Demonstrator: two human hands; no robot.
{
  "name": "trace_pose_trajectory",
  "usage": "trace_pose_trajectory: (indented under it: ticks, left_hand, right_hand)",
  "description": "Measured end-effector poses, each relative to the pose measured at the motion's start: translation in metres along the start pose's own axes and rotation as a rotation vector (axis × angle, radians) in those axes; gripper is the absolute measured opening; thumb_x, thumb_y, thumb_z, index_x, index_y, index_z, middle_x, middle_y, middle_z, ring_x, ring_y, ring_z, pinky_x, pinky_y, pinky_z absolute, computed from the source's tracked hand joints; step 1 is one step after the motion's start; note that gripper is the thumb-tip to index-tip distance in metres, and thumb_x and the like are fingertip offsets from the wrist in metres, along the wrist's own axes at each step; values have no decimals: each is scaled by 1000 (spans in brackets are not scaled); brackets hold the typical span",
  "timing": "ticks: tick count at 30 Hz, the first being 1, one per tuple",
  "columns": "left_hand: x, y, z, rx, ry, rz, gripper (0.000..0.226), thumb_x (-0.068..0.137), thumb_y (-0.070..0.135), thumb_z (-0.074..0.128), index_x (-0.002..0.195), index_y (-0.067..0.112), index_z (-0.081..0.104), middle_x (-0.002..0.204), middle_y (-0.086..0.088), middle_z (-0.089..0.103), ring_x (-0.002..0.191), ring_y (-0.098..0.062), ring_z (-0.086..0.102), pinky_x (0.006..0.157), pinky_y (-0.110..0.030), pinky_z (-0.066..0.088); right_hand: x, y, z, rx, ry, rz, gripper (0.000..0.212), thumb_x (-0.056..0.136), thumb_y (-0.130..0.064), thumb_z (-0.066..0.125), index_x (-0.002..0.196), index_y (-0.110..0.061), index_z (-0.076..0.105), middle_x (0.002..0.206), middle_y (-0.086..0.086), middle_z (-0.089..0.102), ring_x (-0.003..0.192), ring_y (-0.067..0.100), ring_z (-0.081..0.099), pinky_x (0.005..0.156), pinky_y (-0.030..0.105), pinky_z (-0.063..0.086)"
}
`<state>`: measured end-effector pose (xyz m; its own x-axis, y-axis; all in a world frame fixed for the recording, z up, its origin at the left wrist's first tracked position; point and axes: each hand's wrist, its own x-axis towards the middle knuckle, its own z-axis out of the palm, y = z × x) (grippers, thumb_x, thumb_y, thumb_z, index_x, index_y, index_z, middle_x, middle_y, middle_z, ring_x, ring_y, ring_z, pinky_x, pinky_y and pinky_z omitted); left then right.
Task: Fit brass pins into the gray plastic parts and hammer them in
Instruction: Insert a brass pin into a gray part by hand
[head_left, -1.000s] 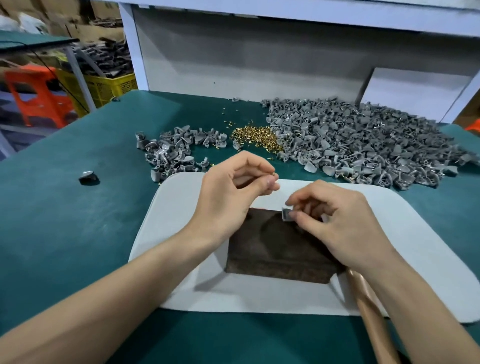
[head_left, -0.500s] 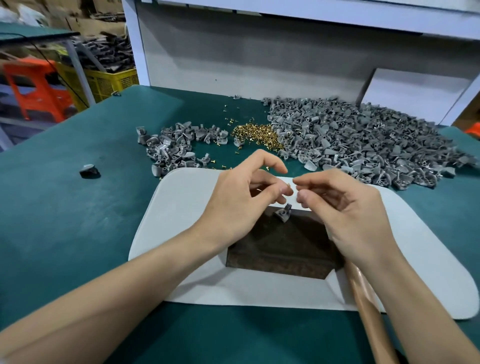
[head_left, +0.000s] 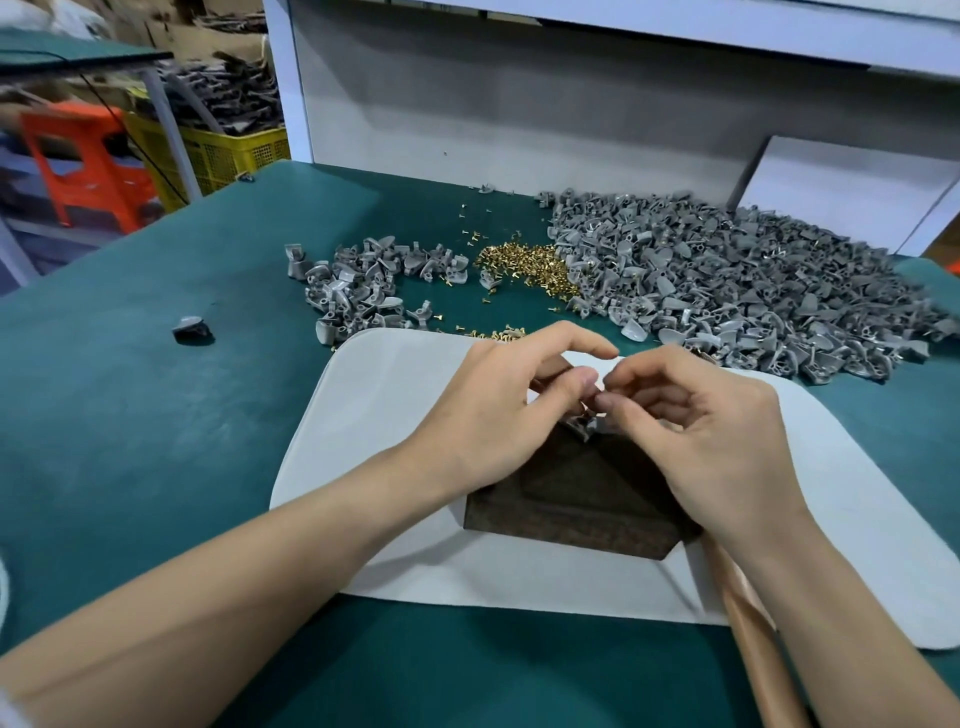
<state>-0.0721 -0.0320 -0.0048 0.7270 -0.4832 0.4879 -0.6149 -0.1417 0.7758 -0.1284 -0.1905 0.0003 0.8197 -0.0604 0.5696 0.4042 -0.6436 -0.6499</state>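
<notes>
Fingertips of a worker's left hand (head_left: 498, 410) and right hand (head_left: 717, 436) met over a gray plastic part (head_left: 581, 430) sitting at the far edge of a dark block (head_left: 571, 499), a hard base apparently meant to take the hammer blows. Both hands were curled into a pinch just above the part. Whether either gripped a pin or the part itself could not be told, a single pin being too small to see. The block lay on a pale mat (head_left: 374, 415) on the green surface (head_left: 156, 441). Loose brass pins (head_left: 524, 265) were heaped beyond the mat between a small pile of gray parts (head_left: 358, 291) and a large pile of gray parts (head_left: 727, 280), all near the hands. A copper-toned handle (head_left: 748, 639), likely the hammer's, lay under the right forearm, placed for a driving step that looked not yet begun.
</notes>
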Motion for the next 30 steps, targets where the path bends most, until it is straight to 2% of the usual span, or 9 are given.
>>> trace_pose_trajectory:
  ticks: [3, 5, 8, 10, 13, 21, 25, 28, 30]
  left_hand:
    - [0, 0, -3, -12, 30, -26, 18, 93, 7, 54, 105, 15, 65, 74, 5, 72, 72, -8, 68, 72, -28, 57]
    - [2, -1, -6, 35, 44, -41, 21, 92, 5, 55, 105, 16, 66, 80, 8, 72, 80, -5, 66, 80, -23, 52]
    - [4, -2, -6, 228, -108, -98, 33, 90, 6, 55, 119, 18, 64, 110, 6, 69, 108, -9, 58, 97, -22, 39]
    - [4, -5, -4, 293, -210, -140, 38, 89, 8, 54, 124, 20, 64, 122, 3, 65, 117, -13, 52, 102, -23, 35]
    - [2, -5, -4, 242, -206, -142, 32, 87, 8, 58, 113, 22, 69, 115, 3, 68, 111, -12, 56, 99, -24, 38]
    - [5, -4, -6, 51, -89, -159, 6, 82, 10, 71, 89, 11, 70, 89, 6, 71, 89, -4, 63, 91, -25, 46]
    - [4, -1, -3, -119, -10, -178, 9, 83, 2, 69, 84, 10, 65, 85, -4, 71, 80, -15, 70, 83, -31, 55]
    - [5, 0, -3, -226, -2, -175, 9, 84, 1, 67, 86, 8, 63, 83, -7, 70, 72, -18, 72, 74, -25, 56]
    - [5, 0, -4, -273, -4, -168, 9, 84, 1, 67, 87, 9, 62, 82, -7, 70, 72, -19, 72, 75, -26, 55]
  right_hand:
    - [0, 2, -2, 169, 36, 131, 21, 81, -2, 70, 79, -23, 66, 71, -1, 69, 63, 14, 70, 65, 30, 59]
    - [0, 2, -3, 318, 45, 210, 21, 81, 1, 69, 77, -20, 69, 70, 6, 69, 62, 18, 70, 63, 30, 59]
    - [1, -2, -2, 379, -66, 226, 23, 80, 6, 67, 75, -16, 68, 69, 11, 69, 58, 17, 67, 56, 22, 54]
    - [1, -2, -1, 343, -160, 233, 22, 81, 9, 65, 77, -13, 67, 67, 8, 69, 55, 12, 65, 51, 17, 49]
    - [2, 0, 0, 303, -200, 246, 23, 80, 9, 66, 77, -13, 67, 67, 7, 66, 57, 10, 62, 49, 17, 47]
    - [4, 3, -1, 306, -112, 240, 27, 78, 6, 69, 73, -20, 69, 80, 11, 63, 63, 13, 62, 57, 18, 51]
    - [4, 0, -1, 488, -66, 306, 12, 77, 4, 67, 76, -8, 68, 60, 2, 59, 52, 11, 57, 50, 18, 49]
    - [3, 0, -2, 546, -36, 358, 4, 72, -7, 69, 76, -9, 68, 58, 4, 62, 52, 13, 58, 51, 20, 50]
    - [3, 1, -1, 529, -39, 361, 6, 75, -2, 68, 76, -9, 68, 58, 3, 62, 52, 14, 58, 51, 21, 50]
